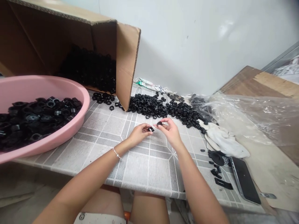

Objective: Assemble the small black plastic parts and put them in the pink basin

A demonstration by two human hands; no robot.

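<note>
My left hand (141,133) pinches a black plastic ring (150,129) by its edge, over the checked tablecloth (137,161). Close beside it, my right hand (170,130) holds a small dark round piece (159,123) between thumb and fingers; its exact kind is too small to tell. The two pieces are a little apart. Just beyond my hands lies a long heap of black nut-shaped rings (149,105). A pink basin (81,116) at the left holds many more black parts.
An open cardboard box (128,59) on its side holds a dark pile of parts. To the right are a white cloth (221,141), clear plastic sheeting (247,115), a phone (245,180) and several black scraps (217,158). A pale wall (198,40) stands behind.
</note>
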